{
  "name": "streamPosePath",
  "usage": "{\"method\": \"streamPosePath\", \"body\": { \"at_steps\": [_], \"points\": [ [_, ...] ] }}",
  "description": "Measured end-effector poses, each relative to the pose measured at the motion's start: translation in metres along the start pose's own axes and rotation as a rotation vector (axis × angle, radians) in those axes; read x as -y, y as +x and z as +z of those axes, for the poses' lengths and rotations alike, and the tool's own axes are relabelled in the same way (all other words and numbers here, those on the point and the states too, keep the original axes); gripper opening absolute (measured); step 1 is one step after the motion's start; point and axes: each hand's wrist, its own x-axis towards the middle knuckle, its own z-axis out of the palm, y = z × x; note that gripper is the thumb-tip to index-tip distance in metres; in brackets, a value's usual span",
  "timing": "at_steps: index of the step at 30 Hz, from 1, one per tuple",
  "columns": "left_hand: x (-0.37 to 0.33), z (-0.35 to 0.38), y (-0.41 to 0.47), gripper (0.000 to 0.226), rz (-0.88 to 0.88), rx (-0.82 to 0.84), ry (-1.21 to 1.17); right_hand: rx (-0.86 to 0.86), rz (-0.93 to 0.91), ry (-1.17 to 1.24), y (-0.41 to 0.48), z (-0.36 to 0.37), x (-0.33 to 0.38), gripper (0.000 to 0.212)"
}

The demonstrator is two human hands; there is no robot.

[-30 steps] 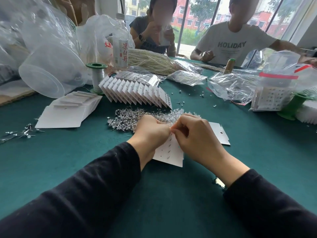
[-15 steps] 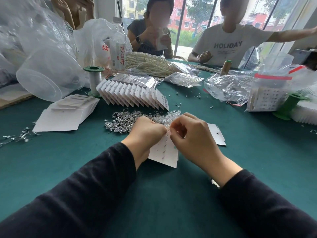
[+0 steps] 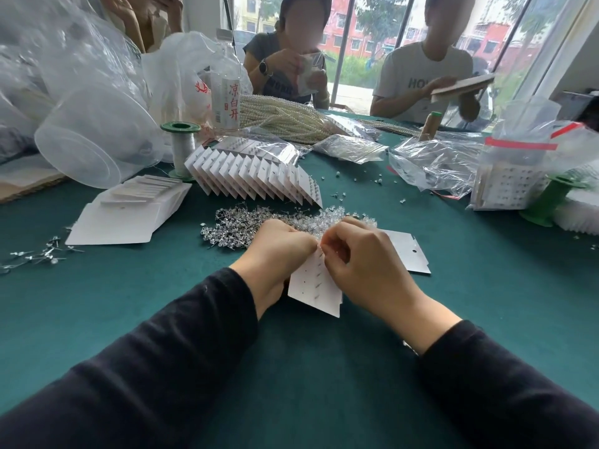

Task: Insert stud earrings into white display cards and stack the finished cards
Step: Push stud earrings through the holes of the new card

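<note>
**Fig. Card held between both hands for fitting a stud, near the middle of the table (image 3: 291,367).**
The left hand (image 3: 275,251) pinches the upper edge of one card (image 3: 312,286) with curled fingers, tilting it off the cloth, probably so the pin can pass through. The right hand (image 3: 366,264), fingers also curled, pinches at the same edge; any stud between its fingertips is hidden. One heap of loose studs (image 3: 246,222) lies just beyond the hands, within easy reach. One spare card (image 3: 408,254) lies flat to the right. Finished cards (image 3: 256,176) stand fanned in one row farther off, more than a dozen, not exactly countable. One stack of blank cards (image 3: 129,212) lies left. Two green spools (image 3: 180,128) stand far left and far right.
</note>
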Motion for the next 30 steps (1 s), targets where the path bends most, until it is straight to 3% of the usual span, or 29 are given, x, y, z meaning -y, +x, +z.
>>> {"method": "streamPosePath", "body": {
  "at_steps": [2, 5, 7, 9, 12, 15, 20, 24, 30],
  "points": [
    [-0.005, -0.002, -0.004, 0.003, -0.032, 0.025, -0.039, -0.017, 0.012, 0.015, 0.0, 0.0, -0.001, 0.007],
    [-0.016, -0.005, -0.008, 0.021, -0.075, 0.175, -0.155, -0.109, 0.158, 0.16, 0.003, -0.004, -0.006, 0.012],
    [-0.026, -0.012, -0.007, 0.034, -0.043, 0.229, -0.174, -0.182, 0.332, 0.386, 0.007, -0.011, -0.01, 0.018],
    [-0.031, -0.027, -0.004, 0.03, 0.129, 0.085, 0.114, -0.21, 0.492, 0.657, 0.008, -0.017, -0.01, 0.022],
    [-0.031, -0.059, 0.003, 0.015, 0.432, -0.389, 0.794, -0.149, 0.614, 0.931, 0.008, -0.021, -0.006, 0.022],
    [-0.028, -0.091, 0.009, 0.018, 0.293, -0.578, 0.838, -0.094, 0.697, 1.129, 0.009, -0.022, -0.004, 0.019],
    [-0.026, -0.101, 0.013, 0.017, -0.014, -0.33, 0.683, 0.044, 0.825, 1.419, 0.01, -0.028, -0.006, 0.014],
    [-0.019, -0.092, 0.018, 0.023, 0.011, -0.318, 0.794, 0.107, 0.97, 1.592, 0.012, -0.032, -0.01, 0.02],
    [-0.02, -0.09, 0.02, 0.01, 0.042, -0.317, 0.899, 0.163, 0.968, 1.641, 0.01, -0.03, -0.014, 0.021]
  ]
}}
